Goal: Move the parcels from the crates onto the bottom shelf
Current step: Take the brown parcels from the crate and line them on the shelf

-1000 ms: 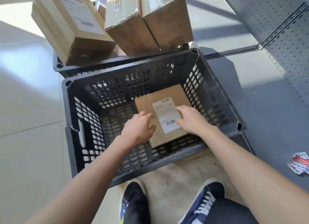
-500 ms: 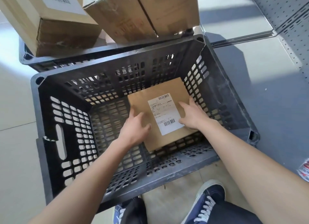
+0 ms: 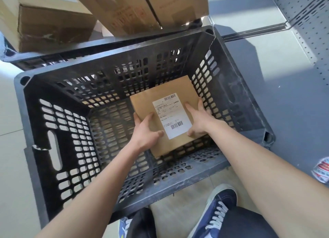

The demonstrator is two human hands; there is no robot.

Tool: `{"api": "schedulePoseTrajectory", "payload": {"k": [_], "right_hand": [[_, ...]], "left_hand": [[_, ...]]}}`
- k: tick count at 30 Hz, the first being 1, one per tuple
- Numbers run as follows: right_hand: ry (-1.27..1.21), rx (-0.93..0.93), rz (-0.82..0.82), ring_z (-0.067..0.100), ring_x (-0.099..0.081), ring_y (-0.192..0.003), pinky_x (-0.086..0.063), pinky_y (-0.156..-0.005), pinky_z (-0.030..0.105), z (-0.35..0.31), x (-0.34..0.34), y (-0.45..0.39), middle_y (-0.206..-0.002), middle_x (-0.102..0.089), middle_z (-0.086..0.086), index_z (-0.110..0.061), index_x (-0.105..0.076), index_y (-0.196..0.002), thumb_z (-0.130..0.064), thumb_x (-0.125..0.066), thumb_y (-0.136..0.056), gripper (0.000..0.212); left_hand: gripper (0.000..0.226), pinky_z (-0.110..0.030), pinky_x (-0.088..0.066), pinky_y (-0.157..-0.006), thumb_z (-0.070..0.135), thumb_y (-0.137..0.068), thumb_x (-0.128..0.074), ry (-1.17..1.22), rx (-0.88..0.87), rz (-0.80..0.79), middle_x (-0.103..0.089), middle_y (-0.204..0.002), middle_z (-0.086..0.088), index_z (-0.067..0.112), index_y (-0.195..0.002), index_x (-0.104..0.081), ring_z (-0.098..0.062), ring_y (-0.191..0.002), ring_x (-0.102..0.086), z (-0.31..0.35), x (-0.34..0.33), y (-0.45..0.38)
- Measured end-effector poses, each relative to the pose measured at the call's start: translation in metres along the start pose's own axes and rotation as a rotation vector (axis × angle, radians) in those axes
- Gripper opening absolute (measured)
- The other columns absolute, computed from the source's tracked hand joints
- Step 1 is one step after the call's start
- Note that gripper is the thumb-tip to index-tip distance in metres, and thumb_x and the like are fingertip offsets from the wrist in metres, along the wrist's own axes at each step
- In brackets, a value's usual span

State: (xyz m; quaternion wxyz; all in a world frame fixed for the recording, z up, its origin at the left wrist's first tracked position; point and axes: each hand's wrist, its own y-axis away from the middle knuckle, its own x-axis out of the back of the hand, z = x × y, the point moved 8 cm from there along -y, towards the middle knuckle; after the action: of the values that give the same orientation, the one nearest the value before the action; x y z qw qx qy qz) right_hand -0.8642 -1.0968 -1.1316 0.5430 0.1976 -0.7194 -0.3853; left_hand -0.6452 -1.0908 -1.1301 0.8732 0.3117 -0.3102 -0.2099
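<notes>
Shelf unit (image 3: 309,33): grey perforated metal, off on the person's right, with its bottom shelf (image 3: 293,116) a flat grey deck running right alongside the crate.
Crate (image 3: 58,140): big dark plastic one with slotted walls, sitting on the floor in front of the person's feet. Only one parcel in it as far as I can see.
Second crate (image 3: 35,60): tucked behind the first, mostly hidden, only a bit of dark rim shows.
Cardboard boxes (image 3: 124,12): a few big brown ones piled in that back crate, leaning over its rim toward the front crate.
Parcel (image 3: 160,104): flat brown thing with a white shipping label and barcodes on top, down inside the front crate toward its right side. Can't tell if it's off the crate bottom or not.
Left hand (image 3: 145,131): gripping the parcel's left edge, thumb lying on top, fingers wrapped under.
Right hand (image 3: 197,118): holding the right edge, fingers spread over the top and the side.
Shoes (image 3: 215,211): blue sneakers with white laces, just below the crate's near wall.
Wrapper (image 3: 322,170): crumpled red-and-white scrap lying on the bottom shelf, far right.
</notes>
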Motion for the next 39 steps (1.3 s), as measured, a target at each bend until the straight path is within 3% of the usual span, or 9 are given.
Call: {"api": "schedulePoseTrajectory", "payload": {"k": [6, 9, 14, 22, 28, 39], "right_hand": [[-0.225, -0.025, 0.026, 0.044, -0.002, -0.151, -0.016, -0.122, 0.056, 0.004, 0.011, 0.008, -0.166, 0.012, 0.014, -0.042, -0.006, -0.158, -0.028, -0.088, -0.073, 0.118], [-0.311, -0.011, 0.084, 0.04, -0.01, -0.152, -0.02, -0.121, 0.056, 0.001, 0.017, 0.022, -0.166, -0.01, 0.013, -0.045, -0.007, -0.157, -0.033, -0.09, -0.067, 0.122], [-0.403, 0.036, 0.177, 0.036, -0.018, -0.148, -0.021, -0.119, 0.046, -0.007, 0.025, 0.062, -0.16, -0.032, 0.007, -0.039, -0.015, -0.158, -0.035, -0.087, -0.072, 0.112], [-0.444, 0.143, 0.41, 0.034, -0.011, -0.145, -0.021, -0.118, 0.047, -0.032, 0.053, 0.136, -0.165, -0.012, 0.01, -0.045, -0.019, -0.156, -0.039, -0.08, -0.078, 0.099], [-0.441, 0.187, 0.577, 0.033, -0.008, -0.15, -0.022, -0.118, 0.05, -0.033, 0.058, 0.21, -0.167, 0.005, 0.004, -0.048, -0.018, -0.155, -0.049, -0.077, -0.077, 0.098], [-0.435, 0.169, 0.957, 0.032, -0.012, -0.147, -0.024, -0.118, 0.056, 0.0, 0.09, 0.366, -0.167, 0.006, 0.004, -0.05, -0.024, -0.153, -0.058, -0.075, -0.077, 0.092]], "left_hand": [[0.072, -0.052, -0.036, -0.116, 0.048, -0.074, -0.074, 0.053, -0.039, 0.125, -0.012, -0.165, -0.001, 0.043, -0.141, -0.048, -0.036, -0.142, -0.035, 0.007, 0.017, 0.011], [0.059, -0.052, -0.031, -0.119, 0.038, -0.082, -0.075, 0.052, -0.103, 0.21, -0.006, -0.167, 0.001, 0.045, -0.136, -0.05, -0.035, -0.145, -0.029, 0.018, 0.033, 0.026], [0.062, -0.046, -0.023, -0.12, 0.035, -0.086, -0.076, 0.006, -0.184, 0.313, 0.001, -0.169, 0.0, 0.037, -0.143, -0.05, -0.028, -0.153, -0.016, 0.03, 0.053, 0.061], [0.068, -0.042, -0.019, -0.121, 0.035, -0.084, -0.078, -0.038, -0.276, 0.419, 0.008, -0.169, -0.003, 0.04, -0.144, -0.047, -0.027, -0.153, -0.01, 0.047, 0.076, 0.121], [0.083, -0.052, -0.021, -0.12, 0.044, -0.081, -0.08, -0.099, -0.398, 0.459, 0.014, -0.168, -0.004, 0.047, -0.15, -0.035, -0.028, -0.152, -0.007, 0.071, 0.084, 0.176], [0.09, -0.053, -0.018, -0.121, 0.038, -0.08, -0.083, -0.116, -0.653, 0.509, 0.016, -0.168, 0.003, 0.048, -0.153, -0.031, -0.024, -0.153, -0.004, 0.149, 0.091, 0.299]]}}
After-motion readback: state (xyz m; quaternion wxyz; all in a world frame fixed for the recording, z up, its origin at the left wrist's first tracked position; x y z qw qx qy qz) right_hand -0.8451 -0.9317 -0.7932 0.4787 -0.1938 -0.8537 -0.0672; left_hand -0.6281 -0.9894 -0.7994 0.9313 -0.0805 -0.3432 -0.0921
